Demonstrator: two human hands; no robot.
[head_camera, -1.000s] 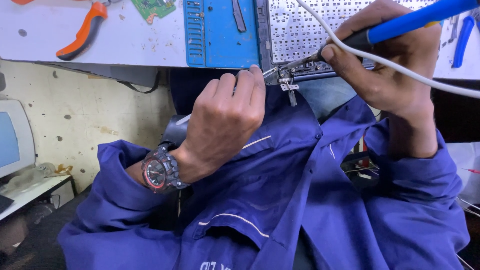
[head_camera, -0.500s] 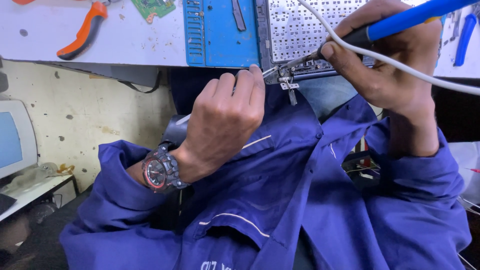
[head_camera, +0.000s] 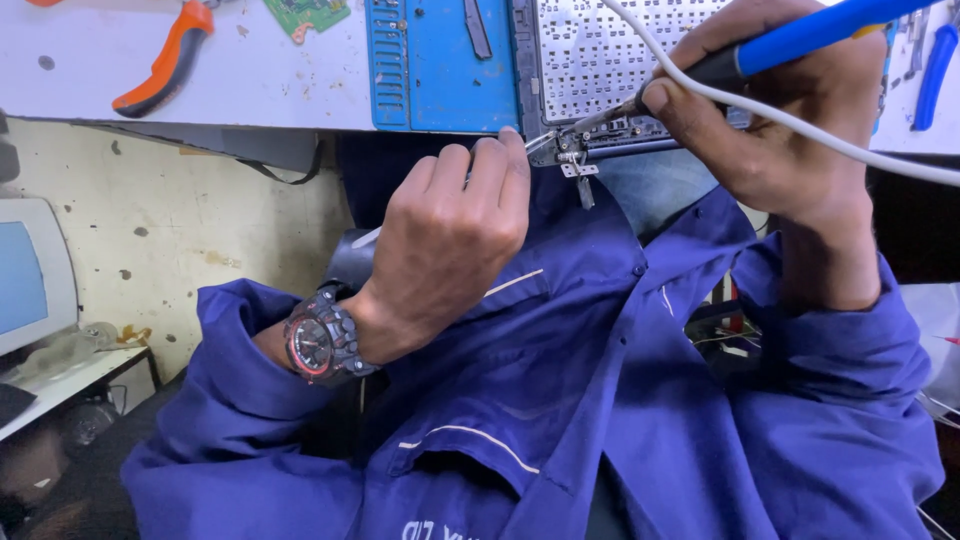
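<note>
This is an electronics repair workshop, no doubt about it. A scuffed white surface (head_camera: 250, 90) carries orange-handled pliers (head_camera: 165, 60), a loose green circuit board (head_camera: 308, 14) and a blue work mat (head_camera: 440, 70). Beside the mat lies a bare keyboard panel (head_camera: 600, 60), and a blue-handled soldering iron (head_camera: 790, 40) with a white cord (head_camera: 800, 120) is at its metal hinge (head_camera: 572, 160). An old monitor (head_camera: 30, 275) sits off to the side against a stained wall (head_camera: 200, 230).
</note>
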